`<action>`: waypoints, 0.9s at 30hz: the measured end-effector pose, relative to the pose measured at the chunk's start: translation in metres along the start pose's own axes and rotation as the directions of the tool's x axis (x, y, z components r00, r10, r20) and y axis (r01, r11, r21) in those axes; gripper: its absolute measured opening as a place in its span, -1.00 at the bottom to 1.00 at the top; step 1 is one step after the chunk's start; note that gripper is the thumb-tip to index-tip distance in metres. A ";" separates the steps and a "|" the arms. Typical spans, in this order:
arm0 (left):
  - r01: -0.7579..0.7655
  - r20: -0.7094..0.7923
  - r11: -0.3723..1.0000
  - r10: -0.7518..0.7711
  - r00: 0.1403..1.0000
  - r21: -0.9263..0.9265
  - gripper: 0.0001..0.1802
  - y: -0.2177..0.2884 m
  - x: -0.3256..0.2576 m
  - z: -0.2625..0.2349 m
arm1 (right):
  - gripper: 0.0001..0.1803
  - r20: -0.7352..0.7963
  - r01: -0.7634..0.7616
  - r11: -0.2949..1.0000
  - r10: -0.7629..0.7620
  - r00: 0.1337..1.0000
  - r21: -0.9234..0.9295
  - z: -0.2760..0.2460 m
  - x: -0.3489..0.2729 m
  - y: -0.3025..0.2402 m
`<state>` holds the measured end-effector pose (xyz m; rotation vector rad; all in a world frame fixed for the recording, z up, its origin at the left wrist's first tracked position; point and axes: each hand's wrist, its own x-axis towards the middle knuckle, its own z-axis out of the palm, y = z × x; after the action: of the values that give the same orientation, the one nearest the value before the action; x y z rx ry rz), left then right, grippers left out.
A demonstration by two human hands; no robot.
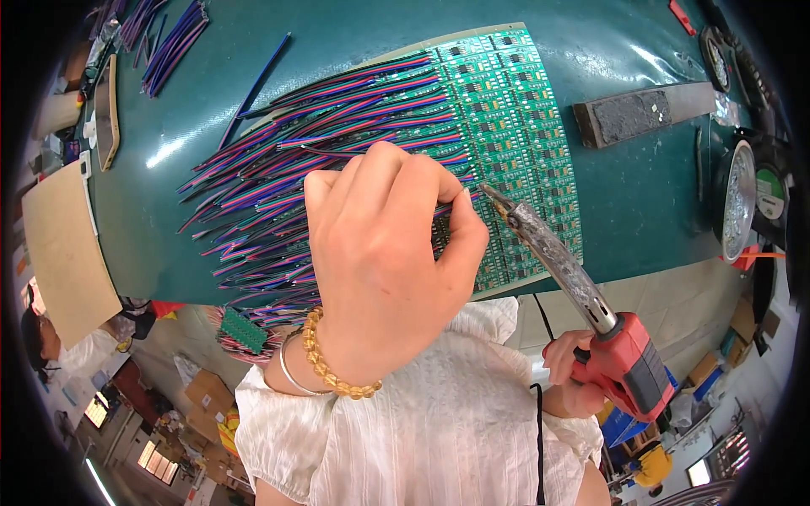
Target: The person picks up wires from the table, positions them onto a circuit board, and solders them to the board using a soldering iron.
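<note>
A panel of green circuit boards (540,126) lies on the green table. Rows of multicoloured ribbon wires (363,97) run from its pads out to the left. Over the panel's near part, my left hand (380,236) pinches thumb and forefinger together on a ribbon wire, whose coloured end shows by the fingertips; the rest is hidden under the hand. My right hand (574,379) is closed round the red and black handle of a soldering gun (629,363). Its dark tip points at the pads just right of my left fingertips, at or very near the board.
A dark block with a worn, grey-crusted top (645,114) lies right of the panel. Beyond it stands a round metal dish (739,201). Loose wire bundles (175,49) lie far left, near a phone (107,114). Cardboard (67,244) juts at the left edge.
</note>
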<state>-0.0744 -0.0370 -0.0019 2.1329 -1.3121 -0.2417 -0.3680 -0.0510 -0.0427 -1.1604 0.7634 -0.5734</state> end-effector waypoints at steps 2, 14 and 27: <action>-0.001 -0.006 1.000 0.001 1.000 0.010 -0.84 0.001 -0.001 0.002 | -0.73 -0.074 0.003 1.000 -0.002 0.997 0.015 0.002 0.000 0.000; -0.019 -0.018 0.999 0.019 1.000 0.037 -0.83 0.000 -0.002 0.003 | -0.56 0.077 -0.285 0.951 0.295 0.952 -0.122 -0.007 -0.002 -0.021; -0.016 -0.017 1.000 0.016 1.000 0.001 -0.84 -0.003 -0.002 -0.001 | -0.53 -0.136 -0.076 0.985 0.055 0.989 -0.154 0.011 -0.009 -0.021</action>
<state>-0.0729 -0.0346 -0.0033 2.1200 -1.3199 -0.2157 -0.3652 -0.0441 -0.0183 -1.2482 0.9710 -0.5446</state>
